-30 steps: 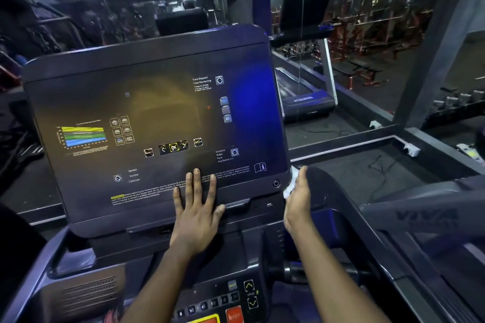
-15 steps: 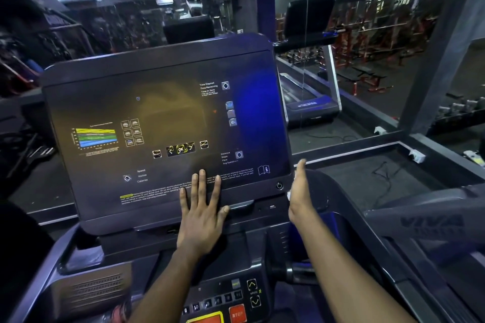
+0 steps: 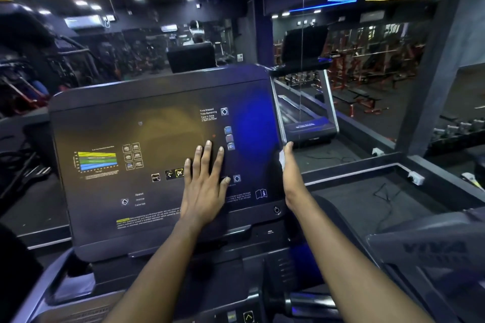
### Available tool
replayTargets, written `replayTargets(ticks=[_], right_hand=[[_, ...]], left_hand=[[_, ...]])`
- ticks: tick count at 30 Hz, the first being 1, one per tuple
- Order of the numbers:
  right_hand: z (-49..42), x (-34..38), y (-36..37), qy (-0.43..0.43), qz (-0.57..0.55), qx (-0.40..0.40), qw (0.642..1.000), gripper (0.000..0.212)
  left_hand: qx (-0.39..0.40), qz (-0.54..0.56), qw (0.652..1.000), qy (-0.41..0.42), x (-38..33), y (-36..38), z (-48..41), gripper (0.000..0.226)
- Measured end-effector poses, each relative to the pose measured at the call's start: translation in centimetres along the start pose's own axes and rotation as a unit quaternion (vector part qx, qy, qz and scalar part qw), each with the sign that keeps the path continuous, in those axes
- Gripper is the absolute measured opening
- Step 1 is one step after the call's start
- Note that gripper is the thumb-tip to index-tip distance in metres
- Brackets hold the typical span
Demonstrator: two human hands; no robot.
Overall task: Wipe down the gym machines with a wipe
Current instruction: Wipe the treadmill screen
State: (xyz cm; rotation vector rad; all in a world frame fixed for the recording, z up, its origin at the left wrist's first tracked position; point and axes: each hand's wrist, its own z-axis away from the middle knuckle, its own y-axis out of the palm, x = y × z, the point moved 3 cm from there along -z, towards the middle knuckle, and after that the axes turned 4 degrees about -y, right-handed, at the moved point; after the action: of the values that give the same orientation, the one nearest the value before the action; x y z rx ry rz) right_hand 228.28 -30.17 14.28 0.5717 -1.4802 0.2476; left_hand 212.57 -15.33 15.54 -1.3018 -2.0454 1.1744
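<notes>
A person cleans a treadmill in a dim gym. The left hand (image 3: 204,186) lies flat on the console screen (image 3: 162,134), fingers straight and spread, holding nothing. The right hand (image 3: 291,176) stands edge-on against the screen's right side, fingers straight and pointing up, pressing a white wipe (image 3: 281,158) to that edge; only a sliver of the wipe shows between palm and panel, and the thumb is hidden.

The step in hand looks to be the side rim. It would go best with the wipe kept flat under the palm and run along the full edge in one even stroke, wrapped a little round the rounded corners, while the left hand braces the panel so that it does not rock.

The screen is a broad dark slab with a smooth, glossy face — it reflects yellow and blue light, so smears would likely show. Its frame looks like matte plastic, and printed icons and a coloured chart dot the face.
</notes>
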Motion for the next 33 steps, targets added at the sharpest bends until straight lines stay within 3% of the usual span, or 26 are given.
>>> replayTargets(ticks=[5,7,10,14,17,23,27,30,33], right_hand=[[-1.0,0.5,0.2,0.030,0.051,-0.035,0.998,0.082],[-1.6,2.0,1.1,0.049,0.058,-0.042,0.996,0.097],[-3.9,4.8,2.2,-0.033,0.062,-0.047,0.996,0.130],[-6.3,6.6,3.1,-0.032,0.094,-0.059,0.993,0.091],[-7.6,9.3,4.3,-0.021,0.116,-0.072,0.990,0.096],[-8.8,15.1,7.1,-0.135,0.094,-0.052,0.985,0.110],[-10.8,17.5,7.8,-0.192,0.124,-0.024,0.973,0.081],[-12.2,19.9,8.6,-0.206,0.241,-0.019,0.948,0.073],[-12.0,21.0,11.3,-0.283,0.413,0.005,0.866,0.064]], left_hand=[[-0.008,-0.009,1.000,-0.010,0.0,-1.0,-2.8,0.071],[-0.015,-0.008,1.000,-0.012,0.3,-1.4,-3.6,0.073],[-0.034,-0.006,0.999,-0.004,0.9,-2.6,-5.6,0.073],[-0.056,0.005,0.998,0.011,2.0,-5.1,-9.4,0.072],[-0.076,0.010,0.997,0.014,2.8,-7.0,-12.4,0.073],[-0.070,0.002,0.998,0.005,4.4,-10.0,-17.2,0.071],[-0.075,0.004,0.997,0.007,4.9,-10.5,-17.9,0.070],[-0.082,0.024,0.996,0.007,5.0,-10.6,-18.1,0.070],[-0.090,0.034,0.995,0.014,5.1,-10.7,-17.9,0.070]])
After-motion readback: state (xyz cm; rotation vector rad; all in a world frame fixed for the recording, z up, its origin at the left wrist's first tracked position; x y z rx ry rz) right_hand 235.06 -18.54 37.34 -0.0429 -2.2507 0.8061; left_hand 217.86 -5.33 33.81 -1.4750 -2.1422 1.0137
